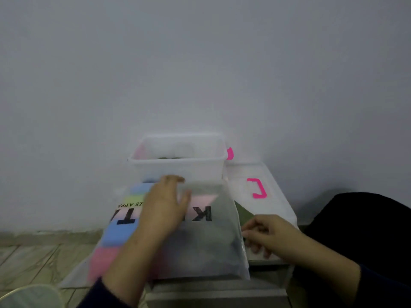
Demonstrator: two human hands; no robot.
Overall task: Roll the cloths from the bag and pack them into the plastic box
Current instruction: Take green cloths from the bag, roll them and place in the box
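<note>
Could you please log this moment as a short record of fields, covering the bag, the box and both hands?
bag: translucent plastic bag with coloured blocks and black lettering, lying flat before the box
box: clear plastic box, open, something dark inside
lid: box lid with pink handle, right of bag
left hand: left hand flat on bag
right hand: right hand at bag's right edge; grip unclear
</note>
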